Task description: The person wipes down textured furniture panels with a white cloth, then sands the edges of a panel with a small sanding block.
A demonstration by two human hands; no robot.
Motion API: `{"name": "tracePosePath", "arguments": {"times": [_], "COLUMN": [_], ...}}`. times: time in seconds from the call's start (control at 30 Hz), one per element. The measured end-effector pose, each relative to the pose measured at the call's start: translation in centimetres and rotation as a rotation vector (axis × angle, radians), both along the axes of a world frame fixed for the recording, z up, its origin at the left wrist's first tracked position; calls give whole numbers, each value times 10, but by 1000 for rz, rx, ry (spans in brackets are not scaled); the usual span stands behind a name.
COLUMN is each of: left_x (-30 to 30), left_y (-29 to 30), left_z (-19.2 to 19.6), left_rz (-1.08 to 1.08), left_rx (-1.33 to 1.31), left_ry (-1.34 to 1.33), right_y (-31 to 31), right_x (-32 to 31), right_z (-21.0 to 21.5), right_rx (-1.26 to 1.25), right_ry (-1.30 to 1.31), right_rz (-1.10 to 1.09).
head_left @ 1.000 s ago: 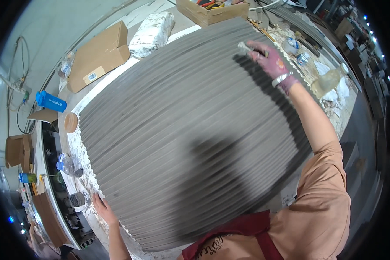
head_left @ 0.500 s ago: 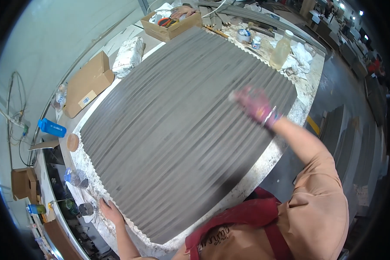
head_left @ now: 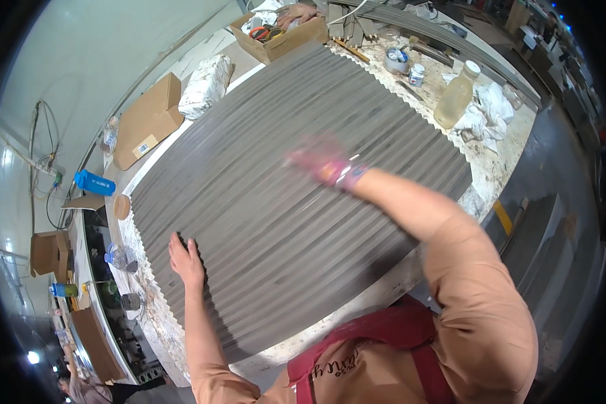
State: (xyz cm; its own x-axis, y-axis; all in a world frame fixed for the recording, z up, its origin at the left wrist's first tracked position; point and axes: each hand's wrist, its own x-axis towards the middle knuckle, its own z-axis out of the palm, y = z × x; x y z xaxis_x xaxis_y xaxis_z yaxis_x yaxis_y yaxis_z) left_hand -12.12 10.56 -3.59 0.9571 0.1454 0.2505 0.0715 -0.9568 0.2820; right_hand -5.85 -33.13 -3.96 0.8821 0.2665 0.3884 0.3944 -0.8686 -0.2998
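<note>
Speckled stone tabletop [head_left: 498,168] in a workshop, cluttered along its far edge, almost wholly covered by a large grey corrugated sheet [head_left: 283,202]. Lying flat, ridges and long axis running from near left to far right.

Well off to the left of the left hand: a blue bottle [head_left: 94,182] on its side, a round wooden disc [head_left: 122,207], a clear plastic bottle [head_left: 118,258] nearer the tabletop's edge. Beyond and left of that hand: a flat cardboard box [head_left: 148,121] and a foil-wrapped bundle [head_left: 206,86], both just beside the sheet's far-left edge.

Left hand [head_left: 185,259] open, palm down, fingers spread flat on the sheet near its near-left corner, pressing on the ridges rather than grasping. Sheet spreading away from it toward the far right.

Right hand [head_left: 323,165] in a pinkish glove, blurred in motion over the middle of the sheet; open or clenched cannot be told, nor whether it touches the surface. Closer of the two to the sheet's centre and to its far edge.

Beyond the right hand: an open cardboard box [head_left: 279,40] of small items. Farther right: a small tin [head_left: 396,60], a white-lidded jar [head_left: 417,74], a bottle of yellowish liquid [head_left: 456,97], crumpled white rags [head_left: 491,111].
</note>
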Motion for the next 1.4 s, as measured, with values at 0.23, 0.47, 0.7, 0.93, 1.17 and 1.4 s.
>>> {"name": "tracePosePath", "arguments": {"times": [0.23, 0.47, 0.7, 0.93, 1.17, 1.4], "left_x": [-3, -9, 1, -12, -3, 4], "left_y": [-22, -18, -30, -25, -34, -36], "left_z": [5, 8, 13, 13, 17, 21], "left_rz": [84, 162, 140, 154, 181, 137], "left_rx": [141, 128, 106, 100, 131, 66], "left_ry": [-39, 77, 79, 106, 144, 111], "right_y": [-190, -168, -51, -99, -154, 36], "right_x": [38, 32, 56, 56, 144, 292], "right_z": [52, 57, 12, 47, 88, 41], "right_rx": [-224, 6, -143, 30, 28, -48], "right_ry": [-25, 269, -156, 255, -69, 79], "right_rz": [-261, -111, 94, 61, -34, -4]}}
